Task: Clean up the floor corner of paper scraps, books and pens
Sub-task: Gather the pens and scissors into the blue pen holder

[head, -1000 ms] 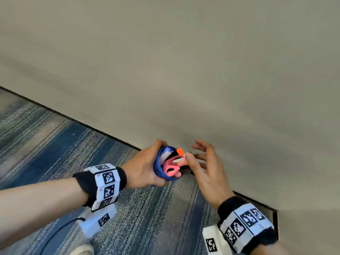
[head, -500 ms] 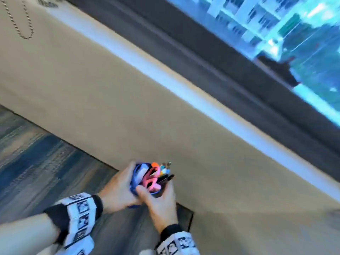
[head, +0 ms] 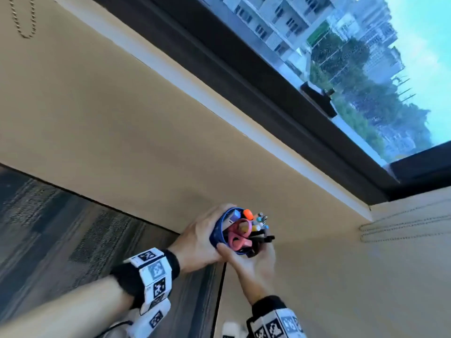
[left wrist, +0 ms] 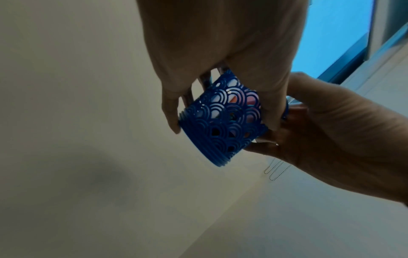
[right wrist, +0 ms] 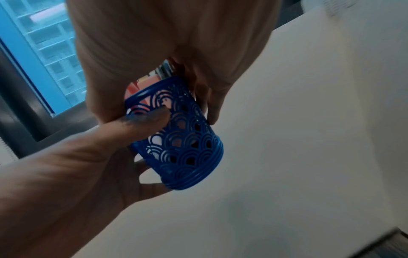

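at the far left of the head view the carpet (head: 61, 228) fills the lower left of the frame, meeting the beige wall (head: 122, 130) along a dark line. a bead chain (head: 24, 20) hangs in the upper left corner. the left forearm comes in from the lower left, wearing a black wristband with white marker tags (head: 152, 274).

just right of it, low in the middle of the frame, the left hand (head: 197, 240) wraps the left side of a blue pen holder (head: 218, 234); its grip holds the holder, fingers curled round the patterned wall. in the left wrist view the same holder (left wrist: 223, 122) shows its cut-out arch pattern and ribbed base, tilted, with fingers on both sides.

the holder is lifted in front of the wall, clear of the carpet, its mouth facing the camera. inside are pens (head: 260, 222), an orange-capped marker (head: 247, 213) and pink-handled scissors (head: 238, 236).

the right hand (head: 251, 262) cups the holder from below and right, its thumb at the near rim; this grip too holds the holder. in the right wrist view the holder (right wrist: 183, 139) sits between both hands.

the window (head: 353, 69) crosses the upper right of the frame, with buildings and trees outside.
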